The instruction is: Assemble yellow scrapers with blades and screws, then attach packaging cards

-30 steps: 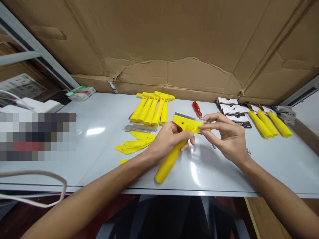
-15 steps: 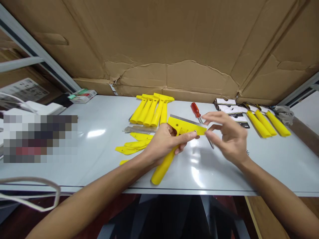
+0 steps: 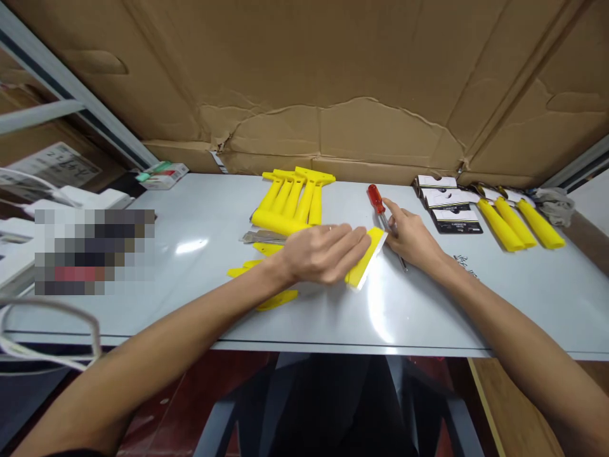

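The left hand (image 3: 326, 254) clamps the yellow scraper (image 3: 364, 263) above the surface (image 3: 428, 311), seemingly leaving the right hand (image 3: 410, 237) free for the red screwdriver (image 3: 375, 199); it touches that tool, though whether it grips I can't tell.

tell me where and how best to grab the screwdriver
I'd take the screwdriver by its red handle, coming from above and the right. The handle is the thickest part and points away from the person, while the thin metal shaft slants back toward them. The right hand is on that side, its fingers close to where handle meets shaft.
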Demonstrator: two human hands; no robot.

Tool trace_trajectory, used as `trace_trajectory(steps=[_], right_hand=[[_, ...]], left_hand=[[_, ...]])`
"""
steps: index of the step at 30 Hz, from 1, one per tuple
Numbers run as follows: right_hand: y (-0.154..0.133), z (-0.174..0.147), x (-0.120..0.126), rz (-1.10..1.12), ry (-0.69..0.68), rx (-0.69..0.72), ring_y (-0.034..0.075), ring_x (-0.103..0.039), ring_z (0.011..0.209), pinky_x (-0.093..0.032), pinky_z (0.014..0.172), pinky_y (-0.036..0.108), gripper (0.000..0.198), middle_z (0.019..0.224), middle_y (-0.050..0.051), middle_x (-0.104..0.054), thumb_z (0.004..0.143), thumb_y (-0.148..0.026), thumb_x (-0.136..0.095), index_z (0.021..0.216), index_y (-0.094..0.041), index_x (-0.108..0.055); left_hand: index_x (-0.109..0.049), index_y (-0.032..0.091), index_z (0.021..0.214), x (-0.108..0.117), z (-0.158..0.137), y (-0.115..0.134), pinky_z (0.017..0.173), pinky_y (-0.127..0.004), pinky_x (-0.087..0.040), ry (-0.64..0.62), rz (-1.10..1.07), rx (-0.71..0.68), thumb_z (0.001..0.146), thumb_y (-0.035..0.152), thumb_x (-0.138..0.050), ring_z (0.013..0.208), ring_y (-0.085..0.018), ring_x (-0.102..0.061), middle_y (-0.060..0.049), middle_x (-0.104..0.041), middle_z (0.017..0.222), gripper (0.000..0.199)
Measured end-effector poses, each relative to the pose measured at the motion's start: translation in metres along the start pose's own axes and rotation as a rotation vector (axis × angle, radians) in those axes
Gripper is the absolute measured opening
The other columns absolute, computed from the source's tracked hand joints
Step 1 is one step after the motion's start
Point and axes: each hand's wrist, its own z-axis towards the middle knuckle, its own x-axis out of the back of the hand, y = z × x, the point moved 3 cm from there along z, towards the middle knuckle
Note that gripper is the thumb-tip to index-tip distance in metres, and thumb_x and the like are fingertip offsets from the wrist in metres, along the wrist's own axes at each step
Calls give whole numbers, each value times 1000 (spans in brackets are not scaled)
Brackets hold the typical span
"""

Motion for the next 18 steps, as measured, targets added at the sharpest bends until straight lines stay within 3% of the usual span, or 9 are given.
trace_trajectory(steps=[4, 7, 10, 13, 18], right_hand=[[8, -1, 4, 235, -130, -109, 7, -56, 60, -49, 55, 23, 89, 96, 5, -67, 86, -34, -61, 166, -22, -24], [12, 1, 20, 476, -103, -111, 7, -57, 57, -46, 46, 23, 102, 99, 2, -67, 86, -37, -61, 169, -28, -2], [6, 1, 38, 704, 78, 29, 9, -66, 66, -52, 52, 23, 117, 99, -3, -65, 79, -39, -74, 167, -40, 2], [-8, -7, 44, 737, 215, 153, 9, -70, 76, -59, 58, 22, 118, 104, -2, -63, 81, -45, -77, 166, -49, 5], [-27, -23, 30, 751, 218, 189, 12, -73, 86, -64, 66, 25, 123, 110, 1, -63, 85, -48, -77, 165, -47, 16]], left_hand=[[-73, 11, 92, 6, -12, 12, 51, -25, -52, -23, 32, -92, 95, 4, -61, 67, -15, -70, -11, -80, 90, 15], [-72, 11, 87, 13, -11, 15, 48, -27, -52, -34, -56, -73, 95, 3, -58, 65, -17, -70, -11, -77, 81, 18], [-69, 16, 80, 12, -9, 18, 47, -28, -50, -106, -105, -75, 97, 4, -56, 63, -17, -67, -6, -71, 72, 25], [-68, 16, 76, 7, -11, 20, 48, -27, -50, -156, -54, -110, 98, 5, -55, 61, -15, -63, -4, -70, 71, 27], [-70, 14, 78, -1, -15, 20, 49, -27, -48, -180, -20, -115, 97, 5, -57, 60, -14, -60, -4, -69, 70, 24]])
